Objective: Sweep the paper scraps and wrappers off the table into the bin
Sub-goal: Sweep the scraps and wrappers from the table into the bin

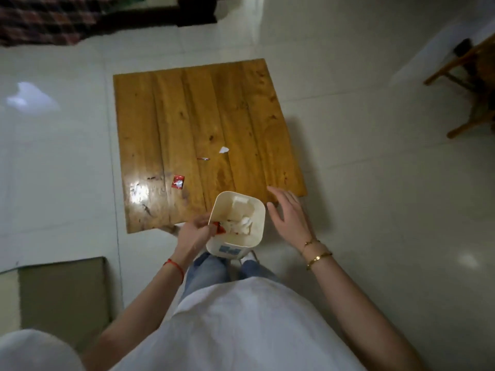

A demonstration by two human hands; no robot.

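A low wooden table (203, 108) fills the middle of the view. On it lie a red wrapper (178, 182), a thin red-and-silver scrap (203, 158) and a small white paper scrap (224, 149). A cream plastic bin (235, 245) is held at the table's near edge, with white paper and red wrapper pieces inside. My left hand (193, 232) grips the bin's left rim. My right hand (288, 212) hovers open just right of the bin, over the table's near right corner, with nothing in it.
Glossy white floor tiles surround the table. A wooden chair (471, 84) stands at the far right. A flat olive mat (64, 295) lies on the floor at the near left. A dark patterned cloth (53, 20) is at the far left.
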